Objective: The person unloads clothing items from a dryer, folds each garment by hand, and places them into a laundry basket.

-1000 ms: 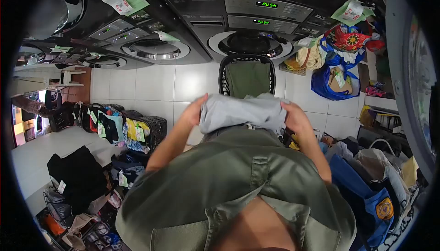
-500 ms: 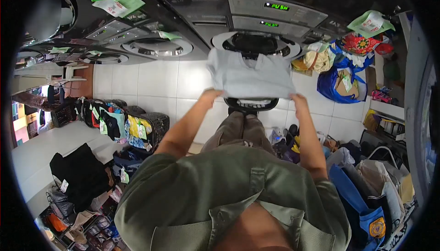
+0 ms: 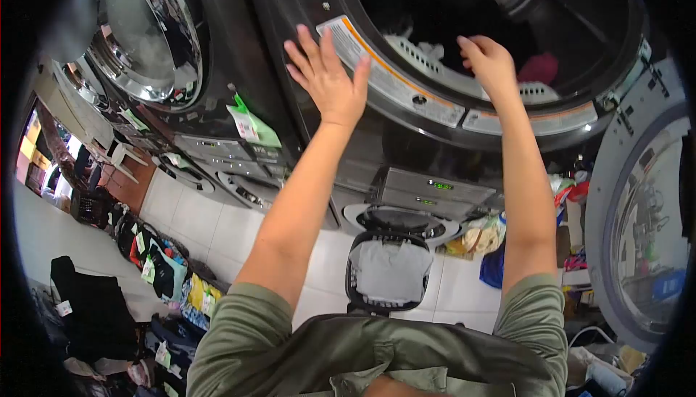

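My left hand is raised with fingers spread, palm against or just before the black front of the upper dryer, beside its orange-edged label. Inside the open drum reaches my right hand, its fingers curled; nothing shows clearly between them. Near it in the drum lie a pale cloth and a dark red cloth. The grey shirt lies spread on top of the black basket on the floor below, away from both hands.
The round dryer door hangs open at the right. A lower machine stands behind the basket. To the left are baskets of tagged clothes and black clothing on a table. A blue bag sits at the right.
The grey shirt has left my hands and lies on the basket. Both hands have moved up to the upper dryer, the right one into its drum. The view has tilted up.
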Action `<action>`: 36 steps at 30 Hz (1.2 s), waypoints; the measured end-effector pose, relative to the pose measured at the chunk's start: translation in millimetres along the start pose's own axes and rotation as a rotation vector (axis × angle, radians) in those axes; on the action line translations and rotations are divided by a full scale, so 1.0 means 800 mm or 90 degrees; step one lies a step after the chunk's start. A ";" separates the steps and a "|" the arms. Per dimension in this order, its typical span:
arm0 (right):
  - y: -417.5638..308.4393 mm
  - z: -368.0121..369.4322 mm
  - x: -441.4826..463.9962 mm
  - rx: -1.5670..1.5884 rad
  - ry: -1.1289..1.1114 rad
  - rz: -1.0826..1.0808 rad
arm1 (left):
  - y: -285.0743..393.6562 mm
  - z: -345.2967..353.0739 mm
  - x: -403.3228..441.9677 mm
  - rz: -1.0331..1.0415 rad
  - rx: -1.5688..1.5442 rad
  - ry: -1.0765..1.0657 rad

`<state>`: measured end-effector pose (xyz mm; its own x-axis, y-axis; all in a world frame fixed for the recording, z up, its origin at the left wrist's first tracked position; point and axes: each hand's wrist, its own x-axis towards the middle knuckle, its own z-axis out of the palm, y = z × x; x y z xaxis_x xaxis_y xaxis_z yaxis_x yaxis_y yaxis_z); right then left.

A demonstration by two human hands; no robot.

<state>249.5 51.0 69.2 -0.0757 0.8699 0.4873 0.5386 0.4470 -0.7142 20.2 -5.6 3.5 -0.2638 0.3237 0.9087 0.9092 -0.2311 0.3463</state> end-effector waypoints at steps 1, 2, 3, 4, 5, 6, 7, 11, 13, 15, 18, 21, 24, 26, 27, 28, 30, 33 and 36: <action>0.010 0.018 0.051 -0.185 -0.001 0.000 | -0.008 0.008 -0.004 0.033 0.054 0.010; 0.039 0.045 0.101 -0.267 -0.021 0.058 | -0.012 0.011 -0.006 0.040 0.024 0.043; 0.039 0.063 0.121 -0.323 -0.082 0.149 | -0.016 0.014 -0.005 0.051 -0.005 0.072; 0.059 0.078 0.144 -0.318 -0.217 0.199 | -0.017 0.016 -0.005 0.046 -0.003 0.082; 0.074 0.095 0.153 -0.397 -0.324 0.147 | -0.017 0.015 -0.008 0.042 -0.004 0.082; 0.121 0.122 0.186 -0.503 -0.300 0.048 | -0.018 0.014 -0.008 0.048 -0.002 0.077; 0.157 0.139 0.215 -0.608 -0.272 -0.054 | -0.019 0.014 -0.006 0.054 0.000 0.072; 0.030 0.014 0.214 0.254 -0.046 0.222 | -0.021 0.015 -0.006 0.060 -0.016 0.092; -0.055 -0.041 0.179 0.451 0.048 0.086 | -0.021 0.014 -0.007 0.063 -0.004 0.091; -0.082 -0.105 0.183 0.526 -0.021 0.021 | -0.016 0.010 -0.004 0.069 0.011 0.090; -0.184 -0.129 0.047 0.630 -0.004 -0.035 | -0.004 0.001 -0.003 0.025 0.038 0.020; -0.159 -0.155 -0.020 0.604 -0.189 0.042 | 0.068 -0.038 -0.014 -0.044 -0.159 -0.001; -0.144 -0.130 -0.131 0.635 -0.193 0.060 | 0.137 -0.066 -0.055 0.010 -0.577 -0.140; -0.120 -0.117 -0.187 0.652 -0.146 0.096 | 0.159 -0.097 -0.085 -0.046 -0.634 -0.406; -0.100 -0.113 -0.212 0.685 -0.112 0.152 | 0.161 -0.095 -0.118 -0.267 -0.837 -0.571; -0.077 -0.109 -0.232 0.701 -0.081 0.203 | 0.155 -0.097 -0.142 -0.369 -0.872 -0.645; -0.015 -0.094 -0.275 0.727 -0.046 0.313 | 0.131 -0.094 -0.208 -0.474 -0.812 -0.733; 0.086 -0.040 -0.340 0.746 -0.029 0.484 | 0.093 -0.083 -0.299 -0.514 -0.575 -0.777; 0.225 0.022 -0.403 0.240 -0.120 0.604 | 0.027 -0.073 -0.418 -0.349 -0.240 -0.908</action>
<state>356.2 -145.3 -224.8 0.0950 0.9023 -0.4206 0.1500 -0.4306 -0.8900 109.2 -172.6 -279.4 0.1860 0.9561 -0.2266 0.6216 0.0641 0.7807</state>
